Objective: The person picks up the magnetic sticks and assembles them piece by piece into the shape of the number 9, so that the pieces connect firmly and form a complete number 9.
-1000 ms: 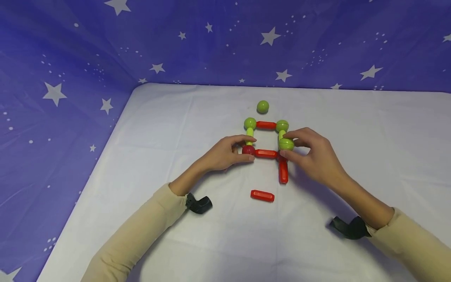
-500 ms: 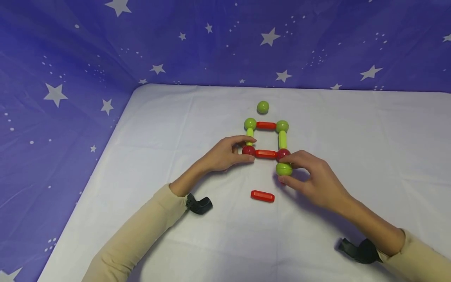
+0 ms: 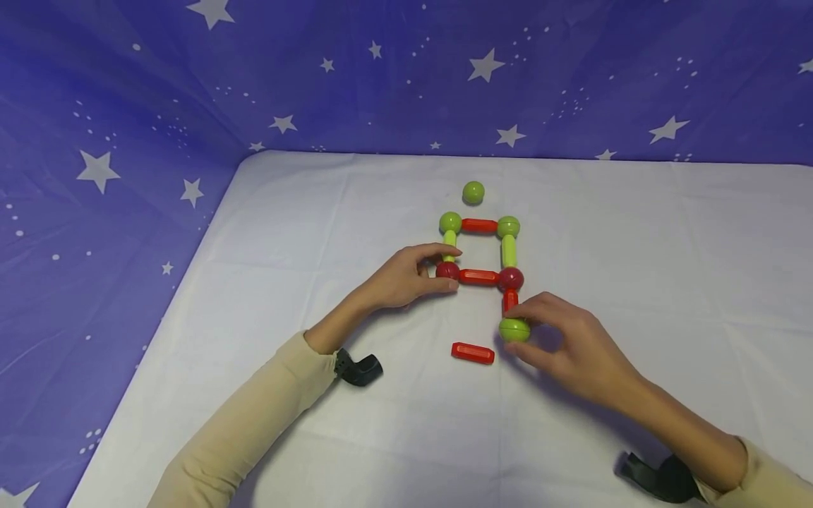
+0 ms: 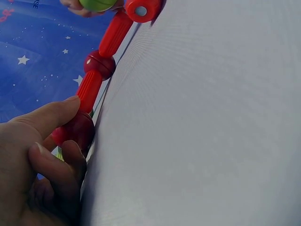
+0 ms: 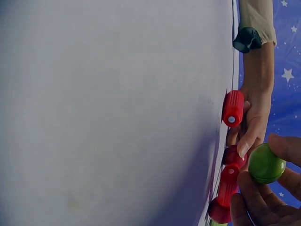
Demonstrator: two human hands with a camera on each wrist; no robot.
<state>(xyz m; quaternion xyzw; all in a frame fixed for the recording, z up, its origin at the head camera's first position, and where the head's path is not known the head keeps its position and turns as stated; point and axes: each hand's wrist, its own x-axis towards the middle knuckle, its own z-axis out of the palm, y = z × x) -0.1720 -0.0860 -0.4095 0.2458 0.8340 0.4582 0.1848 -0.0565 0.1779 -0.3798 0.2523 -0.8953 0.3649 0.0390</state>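
My left hand (image 3: 406,276) grips a red ball (image 4: 77,129) at the near left corner of a square of rods and balls. Two green balls form its far corners, and a second red ball (image 3: 511,278) its near right corner. From that corner a red rod (image 3: 510,302) sticks out toward me. Between thumb and fingers, my right hand (image 3: 571,346) pinches a green ball (image 5: 266,164) over the rod's near end. The left wrist view shows this green ball (image 4: 97,4) raised above the tabletop beside the rod.
A loose red rod (image 3: 473,353) lies in front of the square. Behind it sits a loose green ball (image 3: 473,192). White cloth (image 3: 356,451) covers the table, and a blue star-patterned sheet (image 3: 406,77) hangs at the back and left.
My right hand has moved toward me with the green ball, from over the square's right side to the near end of the red rod. The left hand has stayed at its corner.
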